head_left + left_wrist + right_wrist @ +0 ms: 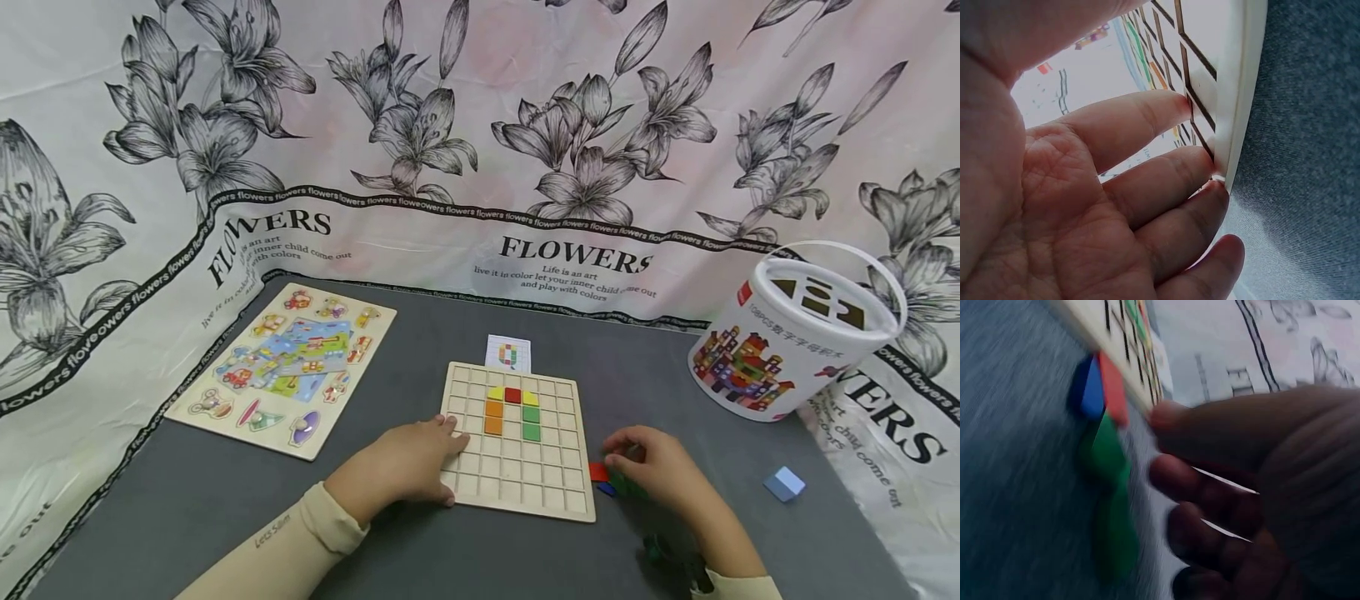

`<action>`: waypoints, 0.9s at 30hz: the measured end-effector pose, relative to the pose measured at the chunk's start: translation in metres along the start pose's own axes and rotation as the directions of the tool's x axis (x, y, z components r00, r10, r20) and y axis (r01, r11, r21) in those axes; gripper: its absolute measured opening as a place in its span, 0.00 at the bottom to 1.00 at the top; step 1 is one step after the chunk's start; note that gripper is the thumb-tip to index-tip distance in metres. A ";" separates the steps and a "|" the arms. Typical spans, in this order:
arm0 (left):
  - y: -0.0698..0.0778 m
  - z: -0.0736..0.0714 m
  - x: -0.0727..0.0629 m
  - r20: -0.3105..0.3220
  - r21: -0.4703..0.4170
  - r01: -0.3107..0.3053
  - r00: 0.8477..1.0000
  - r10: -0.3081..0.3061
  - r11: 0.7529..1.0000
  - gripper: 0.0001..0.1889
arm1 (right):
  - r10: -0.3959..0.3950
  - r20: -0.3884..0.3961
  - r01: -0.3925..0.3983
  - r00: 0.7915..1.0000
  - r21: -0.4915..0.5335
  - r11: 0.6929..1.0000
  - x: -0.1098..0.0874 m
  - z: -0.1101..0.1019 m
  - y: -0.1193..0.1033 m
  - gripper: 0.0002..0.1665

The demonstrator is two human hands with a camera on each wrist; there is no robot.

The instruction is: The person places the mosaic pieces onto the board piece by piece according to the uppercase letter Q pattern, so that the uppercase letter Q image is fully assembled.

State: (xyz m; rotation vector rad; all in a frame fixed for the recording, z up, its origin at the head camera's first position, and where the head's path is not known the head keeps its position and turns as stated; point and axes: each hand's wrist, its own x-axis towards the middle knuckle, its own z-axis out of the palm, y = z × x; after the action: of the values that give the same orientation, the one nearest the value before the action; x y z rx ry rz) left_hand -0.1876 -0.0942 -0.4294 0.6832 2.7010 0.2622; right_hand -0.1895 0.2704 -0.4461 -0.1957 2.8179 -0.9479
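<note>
A wooden grid board lies on the dark grey table. On it, yellow corner tiles flank a red tile, with orange tiles below left and green tiles below right. My left hand rests at the board's left edge, fingers fairly straight, fingertips against the rim and grid. Right of the board, my right hand hovers over loose green pieces, its fingers loosely bent and nothing between them. A red piece and a blue piece lie by the board's right edge.
A small card with a coloured grid pattern sits behind the board. At left lies a wooden picture puzzle with cards on it. A white bucket stands at right, near a light blue block. Flowered cloth hangs behind.
</note>
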 end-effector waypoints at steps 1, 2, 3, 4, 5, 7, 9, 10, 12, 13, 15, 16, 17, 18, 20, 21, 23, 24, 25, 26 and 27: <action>0.000 0.000 0.000 -0.001 -0.001 0.001 1.000 -0.001 1.000 0.44 | 0.003 0.012 -0.003 1.000 -0.005 1.000 -0.002 0.000 0.004 0.10; -0.001 0.000 -0.001 -0.001 -0.001 0.002 1.000 -0.002 1.000 0.44 | 0.004 0.024 -0.003 1.000 -0.011 1.000 -0.004 0.001 0.006 0.11; -0.001 0.000 -0.001 -0.002 -0.002 0.003 1.000 -0.003 1.000 0.44 | -0.004 0.034 0.005 0.999 -0.015 1.000 -0.005 0.002 0.007 0.13; -0.001 0.001 -0.001 -0.004 -0.003 0.002 1.000 -0.002 1.000 0.44 | -0.007 0.040 0.008 0.999 -0.022 1.000 -0.006 0.004 0.008 0.13; -0.002 0.001 -0.001 -0.005 -0.004 0.000 1.000 0.000 1.000 0.44 | -0.020 0.044 0.021 0.999 -0.025 0.999 -0.007 0.004 0.008 0.14; -0.002 0.000 -0.001 -0.003 -0.007 -0.001 1.000 0.001 1.000 0.44 | -0.036 0.053 0.038 0.998 -0.038 0.999 -0.008 0.003 0.008 0.15; -0.002 0.000 -0.001 0.000 -0.009 -0.002 1.000 0.002 1.000 0.44 | -0.043 0.062 0.046 0.997 -0.045 0.998 -0.011 0.000 0.008 0.17; -0.002 0.000 0.000 0.001 -0.009 -0.003 1.000 0.003 1.000 0.44 | -0.046 0.067 0.049 0.997 -0.048 0.998 -0.013 -0.002 0.009 0.17; -0.001 0.000 0.000 0.003 -0.007 -0.004 1.000 0.004 1.000 0.44 | -0.052 0.085 0.056 0.995 -0.045 0.997 -0.016 -0.007 0.012 0.18; -0.001 0.000 0.000 0.004 -0.006 -0.003 1.000 0.003 1.000 0.44 | -0.049 0.094 0.053 0.994 -0.041 0.998 -0.017 -0.010 0.013 0.18; -0.001 0.000 0.001 0.007 -0.005 0.001 1.000 -0.001 1.000 0.44 | -0.041 0.111 0.044 0.993 -0.028 0.999 -0.019 -0.014 0.017 0.18; -0.001 -0.001 0.001 0.008 -0.003 0.003 1.000 -0.003 1.000 0.44 | -0.041 0.115 0.044 0.993 -0.027 0.999 -0.019 -0.015 0.018 0.18; -0.001 -0.001 0.001 0.010 -0.002 0.007 1.000 -0.007 1.000 0.44 | -0.040 0.118 0.043 0.992 -0.023 0.999 -0.019 -0.015 0.019 0.18; -0.001 -0.001 0.002 0.012 -0.001 0.009 1.000 -0.009 1.000 0.44 | -0.039 0.115 0.042 0.993 -0.025 0.999 -0.019 -0.015 0.019 0.18; -0.001 -0.001 0.002 0.014 -0.001 0.012 1.000 -0.012 1.000 0.45 | -0.036 0.099 0.039 0.994 -0.035 0.999 -0.019 -0.012 0.019 0.16; -0.001 -0.001 0.002 0.015 -0.001 0.013 1.000 -0.013 1.000 0.45 | -0.032 0.088 0.036 0.996 -0.040 0.999 -0.019 -0.011 0.018 0.15; -0.001 -0.001 0.002 0.017 -0.004 0.012 1.000 -0.012 1.000 0.45 | -0.021 0.061 0.024 0.998 -0.053 0.998 -0.018 -0.007 0.016 0.12; -0.001 -0.001 0.002 0.017 -0.006 0.012 1.000 -0.012 1.000 0.45 | -0.017 0.049 0.020 0.999 -0.062 0.998 -0.018 -0.005 0.015 0.11; -0.001 0.000 0.002 0.019 -0.010 0.012 1.000 -0.012 1.000 0.45 | -0.010 0.039 0.013 0.999 -0.066 0.998 -0.017 -0.003 0.014 0.11; -0.001 0.000 0.002 0.020 -0.012 0.012 1.000 -0.012 1.000 0.45 | 0.001 0.031 0.002 1.000 -0.068 0.998 -0.017 -0.002 0.013 0.10; -0.001 0.000 0.002 0.021 -0.014 0.013 1.000 -0.013 1.000 0.45 | 0.012 0.025 -0.011 1.000 -0.067 0.998 -0.017 -0.001 0.012 0.10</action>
State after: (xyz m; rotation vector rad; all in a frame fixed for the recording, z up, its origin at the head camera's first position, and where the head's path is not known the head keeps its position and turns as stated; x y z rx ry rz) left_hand -0.1898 -0.0936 -0.4304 0.6606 2.6799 0.2690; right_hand -0.1736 0.2833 -0.4508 -0.1979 2.8270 -0.8432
